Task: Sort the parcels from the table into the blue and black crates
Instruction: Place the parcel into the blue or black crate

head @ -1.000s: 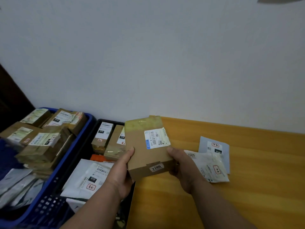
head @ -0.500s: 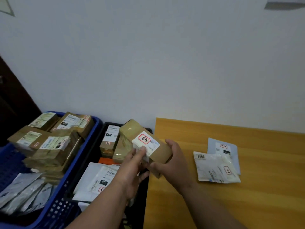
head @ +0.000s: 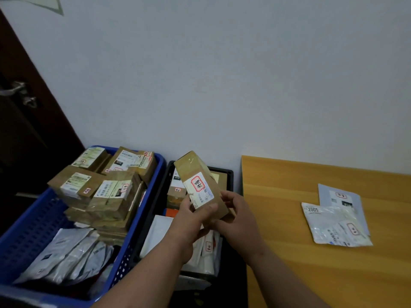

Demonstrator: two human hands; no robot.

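Stacked boxes (head: 104,192) crowd the blue crate (head: 153,196); table (head: 289,263) mostly bare.

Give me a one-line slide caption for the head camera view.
Both hands, left hand and right hand, hold a brown cardboard parcel above the black crate, beside the blue crate.

Plain pale wall (head: 222,74) fills the upper field, above and beyond the hands, evenly and dimly lit, bluish-grey cast. Dark brown door (head: 24,130) far to the left of the hands, edge slanting in the wide-angle view; metal lever handle (head: 16,91) on it, higher than the hands. Corner of a pale sheet or poster (head: 44,3) on the wall at top left. Worktop (head: 311,274) to the right of the hands: light orange-yellow wood grain, its far edge against the wall. Floor not visible.
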